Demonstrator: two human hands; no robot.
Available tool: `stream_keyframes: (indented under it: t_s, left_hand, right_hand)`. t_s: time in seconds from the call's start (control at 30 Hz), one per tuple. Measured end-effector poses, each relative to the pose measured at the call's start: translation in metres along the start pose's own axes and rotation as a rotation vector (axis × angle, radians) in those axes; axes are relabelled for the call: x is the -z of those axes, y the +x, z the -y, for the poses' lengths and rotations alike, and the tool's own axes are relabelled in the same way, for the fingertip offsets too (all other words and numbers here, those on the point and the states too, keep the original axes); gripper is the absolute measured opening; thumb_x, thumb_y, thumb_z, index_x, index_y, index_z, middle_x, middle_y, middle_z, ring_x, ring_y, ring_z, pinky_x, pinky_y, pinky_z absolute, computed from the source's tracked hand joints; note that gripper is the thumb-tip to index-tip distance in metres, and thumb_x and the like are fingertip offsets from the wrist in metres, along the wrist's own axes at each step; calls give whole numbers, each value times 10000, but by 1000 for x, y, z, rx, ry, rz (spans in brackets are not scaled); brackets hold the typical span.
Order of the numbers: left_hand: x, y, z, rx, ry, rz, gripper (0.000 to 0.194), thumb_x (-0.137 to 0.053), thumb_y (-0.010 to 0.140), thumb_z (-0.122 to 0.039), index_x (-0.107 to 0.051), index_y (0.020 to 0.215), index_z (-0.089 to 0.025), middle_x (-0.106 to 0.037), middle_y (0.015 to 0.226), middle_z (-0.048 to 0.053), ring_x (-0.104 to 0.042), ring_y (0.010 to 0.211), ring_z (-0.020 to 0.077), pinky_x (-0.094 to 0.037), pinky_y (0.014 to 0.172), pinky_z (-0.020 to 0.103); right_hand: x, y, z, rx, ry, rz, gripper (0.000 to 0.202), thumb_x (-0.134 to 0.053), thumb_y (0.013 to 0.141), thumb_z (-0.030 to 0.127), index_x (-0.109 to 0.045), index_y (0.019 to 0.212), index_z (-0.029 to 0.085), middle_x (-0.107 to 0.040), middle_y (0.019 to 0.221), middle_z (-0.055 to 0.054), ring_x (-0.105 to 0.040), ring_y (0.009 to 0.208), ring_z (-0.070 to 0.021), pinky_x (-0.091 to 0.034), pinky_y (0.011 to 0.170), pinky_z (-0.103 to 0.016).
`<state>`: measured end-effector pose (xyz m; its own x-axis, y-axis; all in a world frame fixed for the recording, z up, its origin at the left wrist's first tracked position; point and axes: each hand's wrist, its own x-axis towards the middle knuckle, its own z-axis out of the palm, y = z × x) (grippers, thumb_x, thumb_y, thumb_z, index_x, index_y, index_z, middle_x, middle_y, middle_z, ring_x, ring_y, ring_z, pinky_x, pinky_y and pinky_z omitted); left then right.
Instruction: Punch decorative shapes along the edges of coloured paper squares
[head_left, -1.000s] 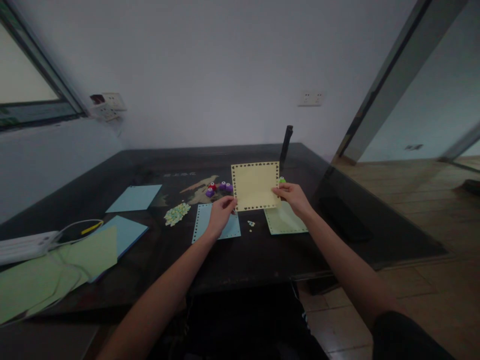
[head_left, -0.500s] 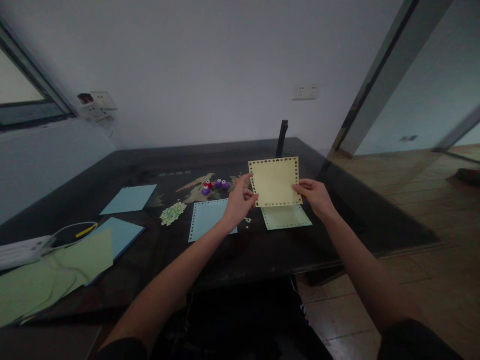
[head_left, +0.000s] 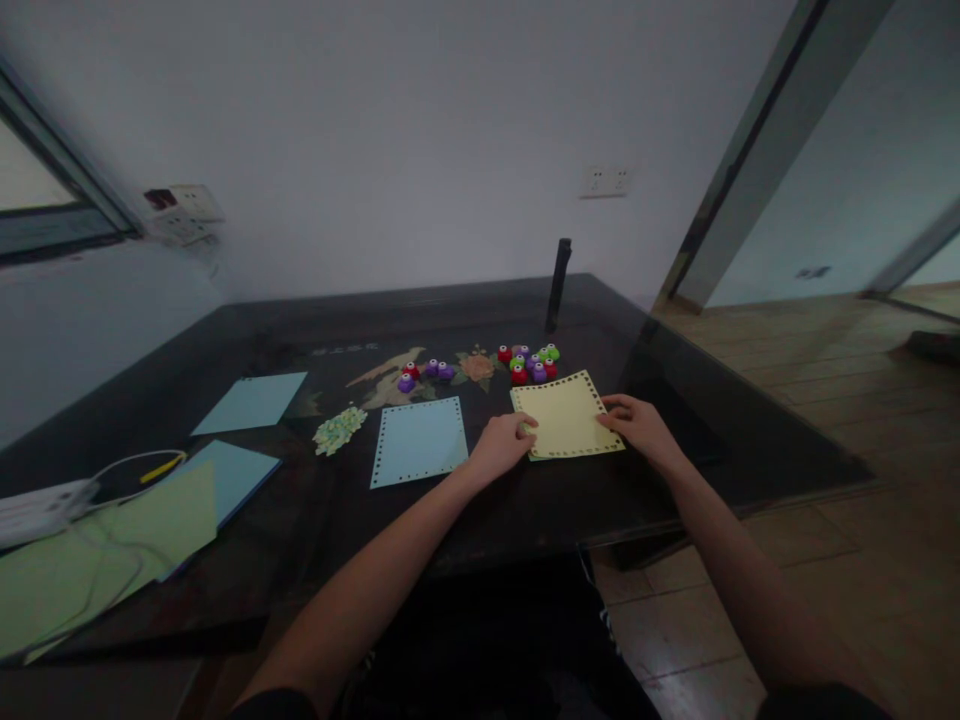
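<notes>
A yellow sheet of paper with a row of punched shapes along its edges lies over a pale green punched sheet, which is almost wholly hidden. My left hand is closed on the yellow sheet's left edge. At the opposite edge, my right hand pinches the sheet between thumb and fingers. To the left lies a light blue punched sheet, flat on the dark table. Just beyond the yellow sheet stand several small craft punches in red, purple and green.
More small punches stand farther left, beside a heap of paper bits. Blue paper, green sheets and a white power strip with a cable occupy the left side. A black post rises at the back.
Both hands have lowered the yellow sheet from above the table onto the green sheet. The punches behind it have come into view.
</notes>
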<state>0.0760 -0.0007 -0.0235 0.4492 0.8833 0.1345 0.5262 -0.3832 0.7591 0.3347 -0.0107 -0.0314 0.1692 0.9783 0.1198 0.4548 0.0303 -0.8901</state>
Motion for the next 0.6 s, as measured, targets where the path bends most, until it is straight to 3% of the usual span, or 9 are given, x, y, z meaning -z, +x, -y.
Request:
stream_keyframes:
  t_s: [0.4,0.6]
  left_hand:
    - [1,0,-4,-12,180,45,284,-516,766,-186,-674,999,-150,-698,729,56,-634,682,186,-464,672,270]
    - [2,-2,-6,-20,296,63,313,-533,760,-187,-651,1050,-170,-699,771,59,-637,752,211,-470,727,295]
  right_hand:
    - [-6,1,0,48,-144,4,399,-639,631,359,-615,968,147,-601,579,5,-515,500,-140,-388,479,-252]
    - [-10,-2,0,125,-275,-59,393,-623,653,303,-606,1019,161,-557,622,19,-486,511,-124,-389,502,-247]
